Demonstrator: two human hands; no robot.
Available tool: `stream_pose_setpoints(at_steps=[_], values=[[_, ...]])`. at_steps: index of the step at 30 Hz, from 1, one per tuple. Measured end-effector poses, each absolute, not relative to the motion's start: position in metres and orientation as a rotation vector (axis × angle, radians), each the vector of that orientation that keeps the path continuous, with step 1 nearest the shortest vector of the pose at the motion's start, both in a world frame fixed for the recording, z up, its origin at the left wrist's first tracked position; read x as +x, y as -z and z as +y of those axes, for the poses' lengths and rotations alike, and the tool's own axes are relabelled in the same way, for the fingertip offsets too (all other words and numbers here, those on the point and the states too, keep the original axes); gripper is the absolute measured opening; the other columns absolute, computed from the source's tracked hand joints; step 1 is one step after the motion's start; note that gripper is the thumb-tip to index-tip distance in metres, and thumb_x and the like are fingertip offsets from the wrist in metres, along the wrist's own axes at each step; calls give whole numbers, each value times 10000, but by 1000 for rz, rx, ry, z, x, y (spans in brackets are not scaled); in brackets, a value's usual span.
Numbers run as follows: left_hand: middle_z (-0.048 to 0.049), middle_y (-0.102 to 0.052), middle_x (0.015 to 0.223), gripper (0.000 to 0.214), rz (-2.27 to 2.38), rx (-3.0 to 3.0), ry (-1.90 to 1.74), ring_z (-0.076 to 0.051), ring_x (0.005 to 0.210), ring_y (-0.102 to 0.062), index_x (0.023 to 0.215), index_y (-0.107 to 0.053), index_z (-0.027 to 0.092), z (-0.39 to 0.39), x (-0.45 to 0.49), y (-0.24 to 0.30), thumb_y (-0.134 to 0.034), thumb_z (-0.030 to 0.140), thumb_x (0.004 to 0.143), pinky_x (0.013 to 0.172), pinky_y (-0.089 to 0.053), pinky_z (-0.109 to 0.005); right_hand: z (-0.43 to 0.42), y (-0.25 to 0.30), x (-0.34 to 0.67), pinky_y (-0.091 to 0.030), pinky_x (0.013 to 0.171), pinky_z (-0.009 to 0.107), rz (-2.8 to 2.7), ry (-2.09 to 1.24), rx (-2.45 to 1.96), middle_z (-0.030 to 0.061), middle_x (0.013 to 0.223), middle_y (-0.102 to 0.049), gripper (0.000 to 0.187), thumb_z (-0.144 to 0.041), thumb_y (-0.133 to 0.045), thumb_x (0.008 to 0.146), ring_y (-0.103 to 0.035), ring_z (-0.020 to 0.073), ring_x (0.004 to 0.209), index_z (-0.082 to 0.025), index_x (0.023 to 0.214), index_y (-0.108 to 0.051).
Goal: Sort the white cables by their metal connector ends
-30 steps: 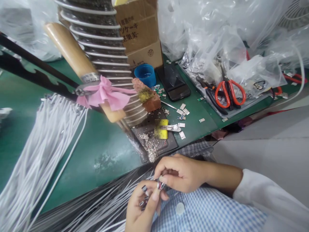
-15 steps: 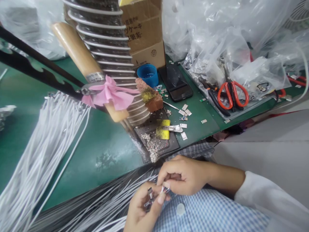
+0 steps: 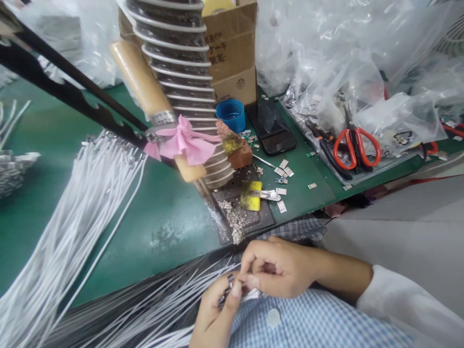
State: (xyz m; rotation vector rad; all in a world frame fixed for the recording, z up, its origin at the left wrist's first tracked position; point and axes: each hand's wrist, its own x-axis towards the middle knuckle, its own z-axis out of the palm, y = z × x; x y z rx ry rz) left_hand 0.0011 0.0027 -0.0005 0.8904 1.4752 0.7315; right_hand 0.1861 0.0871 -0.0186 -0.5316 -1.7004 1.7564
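My left hand (image 3: 215, 309) is closed around small metal cable connectors (image 3: 230, 280), which peek out between its thumb and fingers. Fingertip to fingertip with it, my right hand (image 3: 281, 268) pinches at the same spot; the small piece there is mostly covered by the fingers. White cables (image 3: 155, 304) run from beside my left hand across my lap. Both hands are just below the table's front edge, above a blue checked garment (image 3: 308, 314).
A soldering iron (image 3: 139, 79) with a pink ribbon rests in a coil stand (image 3: 177, 63). Nearby are a yellow sponge (image 3: 251, 195), a brick (image 3: 239, 152), small circuit boards (image 3: 283, 166), a phone (image 3: 273, 130), a blue cup (image 3: 232, 116), red-handled scissors (image 3: 357, 147) and bundled white cables (image 3: 83, 193).
The view has shifted, so the table things appear farther right. My fingers have closed in over the small piece, and fewer connectors show in my left hand.
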Motion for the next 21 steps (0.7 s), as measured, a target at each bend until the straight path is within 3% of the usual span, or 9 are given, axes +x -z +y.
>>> stream_pose_setpoints(at_steps=[4,9,16,21], values=[[-47,-642,981,238,1438,1119,-662,-213,960,-569,993,-717,258,4,-5,6,-560,405,892,885,-427,-263,85,20,180,-373,483,158,-1709,-1573,-557,-62,572,-500,344,-327,-651,841,-456,67,475,-131,1119,-600],[-35,-631,798,271,1376,1197,-507,-199,802,-571,941,-701,223,8,-2,6,-535,432,897,771,-440,-247,86,22,175,-423,582,194,-1754,-1439,-461,1,672,-564,106,-179,-534,825,-496,94,587,-128,814,-626],[29,-514,644,218,1450,781,-799,-119,600,-441,783,-619,209,7,4,-7,-649,421,819,581,-357,-199,90,18,180,-370,537,169,-1717,-1532,-446,-5,703,-529,121,-88,-496,699,-416,73,556,-138,792,-556],[13,-571,593,267,1485,752,-804,-113,562,-466,814,-639,182,7,8,-6,-656,448,821,531,-352,-193,92,19,181,-371,529,176,-1726,-1561,-416,5,724,-530,111,-104,-497,702,-414,78,553,-146,788,-552]])
